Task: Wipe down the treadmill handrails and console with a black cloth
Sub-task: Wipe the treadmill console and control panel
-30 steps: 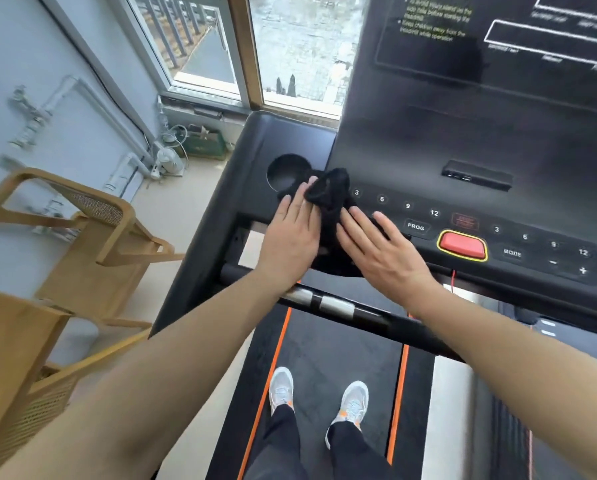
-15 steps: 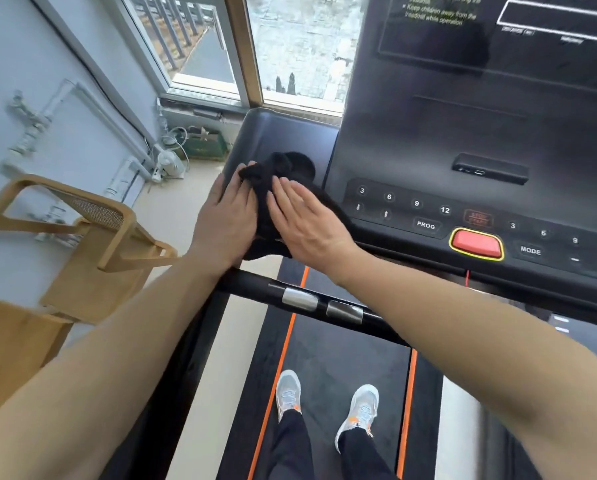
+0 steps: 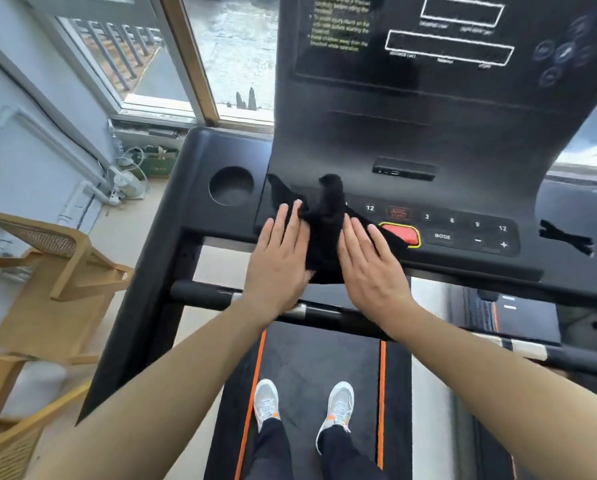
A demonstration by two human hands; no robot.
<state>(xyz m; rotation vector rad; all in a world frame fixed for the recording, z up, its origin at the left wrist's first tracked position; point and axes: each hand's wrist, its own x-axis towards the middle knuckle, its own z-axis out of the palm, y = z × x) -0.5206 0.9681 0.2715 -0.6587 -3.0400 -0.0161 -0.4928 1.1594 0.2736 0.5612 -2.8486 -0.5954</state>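
left hand (image 3: 279, 258): flat, fingers straight, pressing black cloth (image 3: 325, 233) left of red button (image 3: 402, 233)
right hand (image 3: 370, 268): flat too, pressing just beside the button
black cloth: bunched between palms on console (image 3: 394, 150), touching the button; probably soft n floppy, so pin it under palms

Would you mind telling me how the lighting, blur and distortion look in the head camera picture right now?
Head view throughout: daylight from the window lights the scene evenly; the glossy console shows faint sheen; the black cloth loses detail against it; the wooden chair at the left edge is smeared; the wide lens bows straight edges.
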